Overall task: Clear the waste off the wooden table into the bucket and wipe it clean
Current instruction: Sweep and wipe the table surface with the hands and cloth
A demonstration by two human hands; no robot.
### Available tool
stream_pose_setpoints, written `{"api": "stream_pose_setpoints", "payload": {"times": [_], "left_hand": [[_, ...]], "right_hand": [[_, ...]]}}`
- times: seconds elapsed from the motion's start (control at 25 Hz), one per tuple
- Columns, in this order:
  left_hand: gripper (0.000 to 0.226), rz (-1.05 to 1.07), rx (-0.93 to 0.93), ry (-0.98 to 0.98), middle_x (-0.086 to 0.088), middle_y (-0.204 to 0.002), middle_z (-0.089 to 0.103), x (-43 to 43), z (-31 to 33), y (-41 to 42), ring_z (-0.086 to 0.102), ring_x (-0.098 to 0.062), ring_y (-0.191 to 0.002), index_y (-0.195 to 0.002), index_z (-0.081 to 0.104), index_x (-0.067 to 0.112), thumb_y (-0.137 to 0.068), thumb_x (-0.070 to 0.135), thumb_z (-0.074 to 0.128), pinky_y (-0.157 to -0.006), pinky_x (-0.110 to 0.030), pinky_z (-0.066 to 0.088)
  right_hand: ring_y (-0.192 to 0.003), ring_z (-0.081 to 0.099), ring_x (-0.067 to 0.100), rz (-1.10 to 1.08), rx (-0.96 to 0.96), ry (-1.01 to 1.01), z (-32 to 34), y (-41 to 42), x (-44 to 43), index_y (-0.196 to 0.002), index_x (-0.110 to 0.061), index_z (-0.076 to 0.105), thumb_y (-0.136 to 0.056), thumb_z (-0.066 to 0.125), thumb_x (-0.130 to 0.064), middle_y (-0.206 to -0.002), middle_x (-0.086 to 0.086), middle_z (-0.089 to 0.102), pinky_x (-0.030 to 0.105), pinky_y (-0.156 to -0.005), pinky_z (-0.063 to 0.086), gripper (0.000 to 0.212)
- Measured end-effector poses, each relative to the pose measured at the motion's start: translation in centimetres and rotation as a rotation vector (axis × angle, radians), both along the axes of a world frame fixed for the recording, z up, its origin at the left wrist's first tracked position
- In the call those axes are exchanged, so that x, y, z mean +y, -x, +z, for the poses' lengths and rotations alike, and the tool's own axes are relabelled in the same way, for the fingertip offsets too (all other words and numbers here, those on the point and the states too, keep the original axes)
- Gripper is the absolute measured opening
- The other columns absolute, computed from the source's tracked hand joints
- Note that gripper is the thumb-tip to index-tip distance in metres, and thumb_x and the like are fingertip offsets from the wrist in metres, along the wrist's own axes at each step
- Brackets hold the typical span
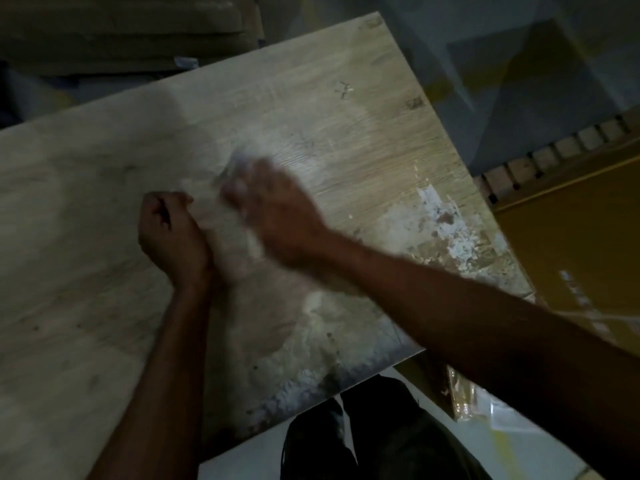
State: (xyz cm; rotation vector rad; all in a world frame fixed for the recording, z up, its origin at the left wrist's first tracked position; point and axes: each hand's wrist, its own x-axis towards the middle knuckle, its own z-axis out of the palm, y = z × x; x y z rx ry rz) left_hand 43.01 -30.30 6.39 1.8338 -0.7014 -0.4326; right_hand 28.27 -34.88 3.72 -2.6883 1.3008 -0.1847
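Worktop (104,237): pale wood grain, 1 corner toward the viewer.
Waste (225,237): pale blurred heap mid-surface, between the 2 hands.
White residue (457,244): flecks along the right edge.
Left grip (166,230): fingers curled, hand edge against the heap; cannot tell if anything is held.
Right grip (277,209): motion-blurred, over the heap's far side; state cannot be told.
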Motion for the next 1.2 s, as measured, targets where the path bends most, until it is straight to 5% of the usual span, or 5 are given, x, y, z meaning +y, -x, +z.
{"api": "stream_pose_setpoints", "payload": {"times": [0.12,0.32,0.48,0.88,1.2], "left_hand": [[0.014,-0.079,-0.043,-0.086,0.004,-0.070,0.059,-0.5,-0.9,-0.7,0.054,-0.001,-0.066,-0.081,0.062,0.019,-0.089,0.022,0.051,-0.069,-0.027,0.044],[0.021,-0.061,-0.345,-0.220,-0.007,-0.097,0.066,-1.0,-3.1,0.7,0.058,-0.031,-0.099,-0.103,0.064,0.019,-0.087,0.024,0.051,-0.090,-0.041,0.045],[0.022,-0.138,-0.503,-0.368,-0.006,-0.107,0.064,-1.5,-3.2,1.5,0.052,-0.033,-0.108,-0.108,0.061,0.020,-0.091,0.029,0.050,-0.092,-0.043,0.038],[0.015,-0.557,-0.639,-0.252,-0.002,-0.106,0.061,-7.1,-3.0,8.2,0.053,-0.022,-0.099,-0.109,0.057,0.020,-0.098,0.023,0.048,-0.088,-0.039,0.038],[0.012,0.175,-0.296,0.077,-0.012,-0.093,0.055,-4.0,-1.9,1.6,0.054,-0.027,-0.087,-0.103,0.061,0.007,-0.097,0.015,0.054,-0.085,-0.038,0.046]], "right_hand": [[-0.157,0.014,0.038,-0.603,0.057,-0.119,1.4,1.4,-6.3,-0.163,-0.025,0.025,-0.105,0.034,-0.041,-0.171,0.012,0.017,0.050,-0.126,0.011,0.060],[-0.153,0.024,0.036,0.293,0.052,0.011,0.3,4.5,0.1,-0.157,-0.021,0.041,-0.103,0.041,-0.035,-0.166,0.013,0.032,0.049,-0.122,0.023,0.055],[-0.155,0.017,0.042,-0.648,0.085,-0.082,2.5,14.5,-12.1,-0.163,-0.021,0.025,-0.096,0.011,-0.055,-0.170,0.016,0.018,0.060,-0.121,0.021,0.076],[-0.156,0.014,0.044,-0.739,0.115,-0.086,1.4,16.8,-12.9,-0.164,-0.022,0.020,-0.102,0.017,-0.052,-0.171,0.015,0.015,0.061,-0.123,0.018,0.068],[-0.152,0.028,0.039,0.361,-0.030,0.116,-0.5,-1.8,-6.6,-0.156,-0.022,0.041,-0.098,0.043,-0.040,-0.165,0.015,0.033,0.047,-0.123,0.018,0.061]]}}
